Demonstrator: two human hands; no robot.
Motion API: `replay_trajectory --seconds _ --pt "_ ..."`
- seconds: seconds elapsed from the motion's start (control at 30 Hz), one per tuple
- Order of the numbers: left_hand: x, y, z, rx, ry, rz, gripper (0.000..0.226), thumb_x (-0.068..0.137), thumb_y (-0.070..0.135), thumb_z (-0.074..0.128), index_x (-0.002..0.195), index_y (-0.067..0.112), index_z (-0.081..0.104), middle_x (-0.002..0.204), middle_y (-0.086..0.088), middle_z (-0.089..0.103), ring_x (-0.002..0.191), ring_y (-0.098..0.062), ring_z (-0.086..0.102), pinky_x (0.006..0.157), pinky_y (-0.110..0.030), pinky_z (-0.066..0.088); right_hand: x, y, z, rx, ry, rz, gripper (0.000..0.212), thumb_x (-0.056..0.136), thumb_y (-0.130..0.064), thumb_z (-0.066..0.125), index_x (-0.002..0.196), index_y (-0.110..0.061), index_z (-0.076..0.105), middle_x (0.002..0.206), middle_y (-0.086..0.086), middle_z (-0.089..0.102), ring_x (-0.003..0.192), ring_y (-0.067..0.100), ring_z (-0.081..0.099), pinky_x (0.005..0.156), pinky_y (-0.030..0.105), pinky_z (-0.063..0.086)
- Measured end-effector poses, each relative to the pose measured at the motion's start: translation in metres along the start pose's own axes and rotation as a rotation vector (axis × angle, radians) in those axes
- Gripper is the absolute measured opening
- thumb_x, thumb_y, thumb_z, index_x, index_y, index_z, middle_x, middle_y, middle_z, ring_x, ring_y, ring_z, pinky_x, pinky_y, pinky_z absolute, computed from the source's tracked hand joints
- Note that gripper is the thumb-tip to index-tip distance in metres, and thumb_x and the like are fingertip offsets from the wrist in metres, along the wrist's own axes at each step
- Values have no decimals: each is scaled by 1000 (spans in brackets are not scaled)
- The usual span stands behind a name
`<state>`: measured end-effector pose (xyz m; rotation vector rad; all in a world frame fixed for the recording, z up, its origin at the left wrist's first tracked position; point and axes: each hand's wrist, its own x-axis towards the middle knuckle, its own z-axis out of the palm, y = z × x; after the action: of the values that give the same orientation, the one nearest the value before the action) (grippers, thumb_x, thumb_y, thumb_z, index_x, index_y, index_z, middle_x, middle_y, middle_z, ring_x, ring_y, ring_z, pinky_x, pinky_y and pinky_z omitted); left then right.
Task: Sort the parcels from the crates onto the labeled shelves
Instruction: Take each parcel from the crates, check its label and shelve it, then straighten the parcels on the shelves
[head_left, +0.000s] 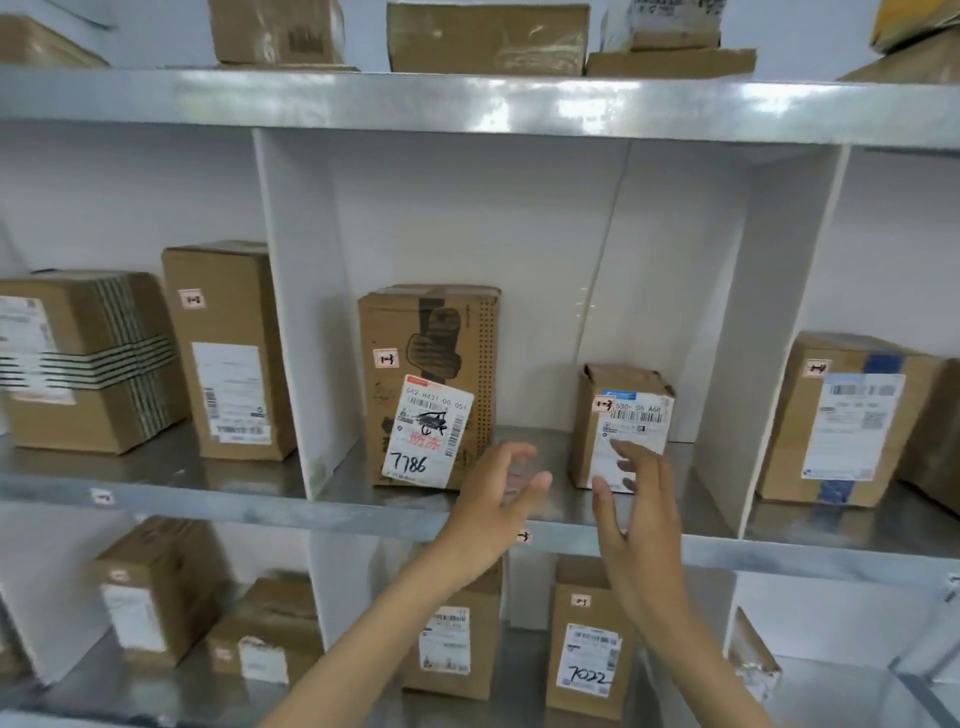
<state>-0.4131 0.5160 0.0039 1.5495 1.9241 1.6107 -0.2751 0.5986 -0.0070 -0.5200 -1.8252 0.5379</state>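
Our left hand (498, 493) and right hand (641, 504) hover empty, fingers spread, at the front edge of the middle shelf (234, 501). The small parcel (631, 410) stands in the centre compartment behind our right fingers, beside the tall parcel marked 7786 (431, 364). We judge this one shelved. The crates are out of view, so we cannot tell what remains.

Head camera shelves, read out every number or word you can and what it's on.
"7786": handwritten on the tall box label
"642 H431 00 051": same label, top
"530- 05 A68": small box label
"7022": lower box label
Small stickers and remaining print: too blurred to read
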Motion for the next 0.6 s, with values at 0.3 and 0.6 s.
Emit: replay_trajectory --seconds 0.3,0.6 --pt "-100 -2 -144 -113 242 63 29 93 42 44 99 19 61 94 6 67 94 -10 64 86 -24 50 -53 -119 88 353 -203 -39 30 95 -8 49 112 -34 51 114 -15 58 109 -4 52 91 6 38" --pt "-215 -29 -301 91 616 -50 24 95 41 41 95 30 62 89 9 67 88 -9 65 80 -19 49 -105 -236 185 579 -468 -68 24 96 -6 46 106 -23 58 106 -11 62 105 0 55 89 7 39"
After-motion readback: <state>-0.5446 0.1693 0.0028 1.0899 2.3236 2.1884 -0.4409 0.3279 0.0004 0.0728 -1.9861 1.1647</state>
